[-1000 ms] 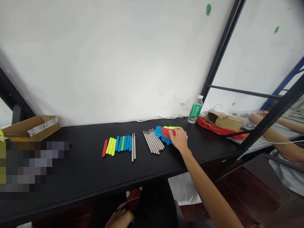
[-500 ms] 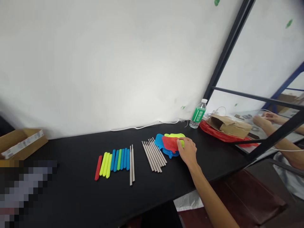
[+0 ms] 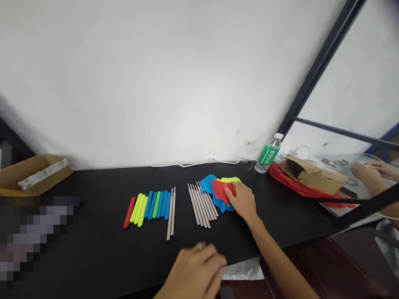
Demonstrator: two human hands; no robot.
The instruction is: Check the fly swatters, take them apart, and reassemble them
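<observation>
My right hand (image 3: 244, 201) rests on a small pile of flat mesh pieces, red (image 3: 220, 189), blue (image 3: 207, 183) and yellow-green (image 3: 231, 180), with its fingers curled on the red one. Left of the pile lie several grey metal rods (image 3: 202, 199) side by side. Further left is a row of coloured handles (image 3: 149, 205), red, yellow, blue and green, with two more rods (image 3: 170, 213) beside it. My left hand (image 3: 195, 272) is at the near table edge, blurred, a ring on one finger, fingers bent downward with nothing seen in them.
The black table (image 3: 93, 232) runs along a white wall. A cardboard box (image 3: 29, 174) sits far left. A water bottle (image 3: 267, 154), a red bag (image 3: 299, 187) with a brown paper bag (image 3: 313, 172) on it lie right. Another person's hands (image 3: 370, 172) work beyond a black frame (image 3: 314, 79).
My left hand has come up into view at the near table edge. My right hand stays on the mesh pile, shifting slightly. The camera has moved a little.
</observation>
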